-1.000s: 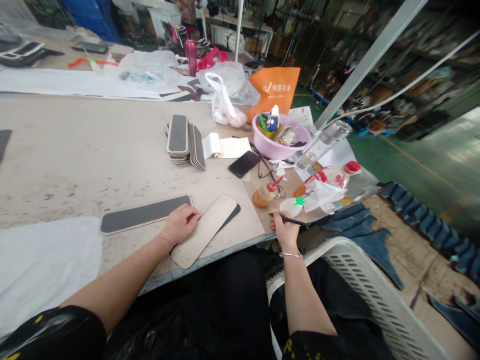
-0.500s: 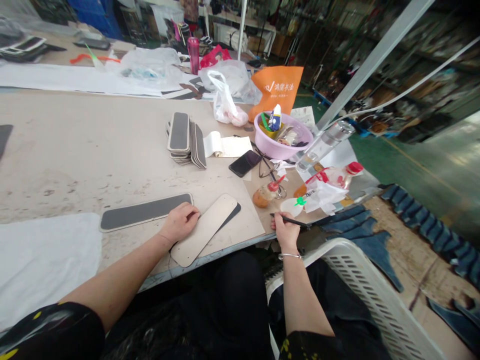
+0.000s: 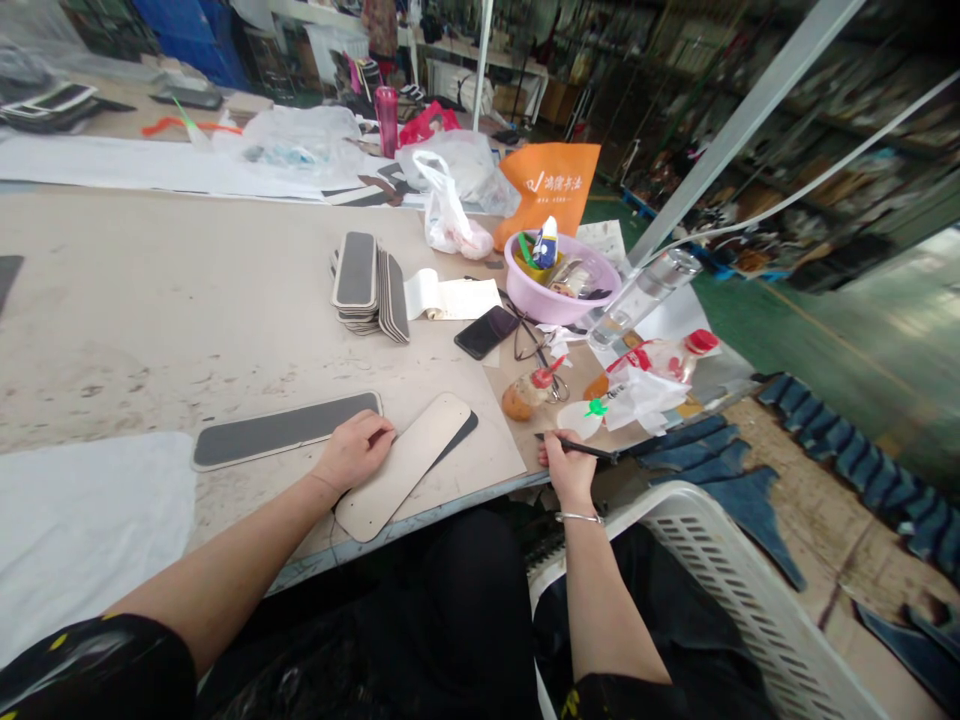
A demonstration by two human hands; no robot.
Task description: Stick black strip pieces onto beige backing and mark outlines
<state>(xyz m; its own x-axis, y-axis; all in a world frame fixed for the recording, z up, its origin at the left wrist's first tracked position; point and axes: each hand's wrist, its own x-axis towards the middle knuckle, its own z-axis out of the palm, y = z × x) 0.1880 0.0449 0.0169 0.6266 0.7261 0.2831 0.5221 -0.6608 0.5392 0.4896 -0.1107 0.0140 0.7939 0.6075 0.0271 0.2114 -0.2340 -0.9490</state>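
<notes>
My left hand (image 3: pixel 355 448) rests with curled fingers at the left edge of a beige rounded panel (image 3: pixel 409 462); whether it pinches anything is hidden. Beneath that panel a dark rounded piece (image 3: pixel 459 437) sticks out on the right. Just left of the hand lies a long grey strip with a pale border (image 3: pixel 277 432), its right end close to my knuckles. Over the table's front edge, my right hand (image 3: pixel 568 465) is closed around a slim black pen-like tool (image 3: pixel 589 449), tip pointing left. A squeeze bottle of orange-brown liquid with a red nozzle (image 3: pixel 525 397) stands beyond it.
Stacked grey pieces (image 3: pixel 356 270), a paper roll (image 3: pixel 457 298), a phone (image 3: pixel 486 332) and glasses (image 3: pixel 529 345) lie farther back. A lilac basin (image 3: pixel 555 302) holds small items. White cloth (image 3: pixel 97 500) covers the near left. A plastic basket (image 3: pixel 697 530) stands beside my right arm.
The whole view has shifted slightly. Both hands keep their places and grips, and the pieces on the table stay where they were.
</notes>
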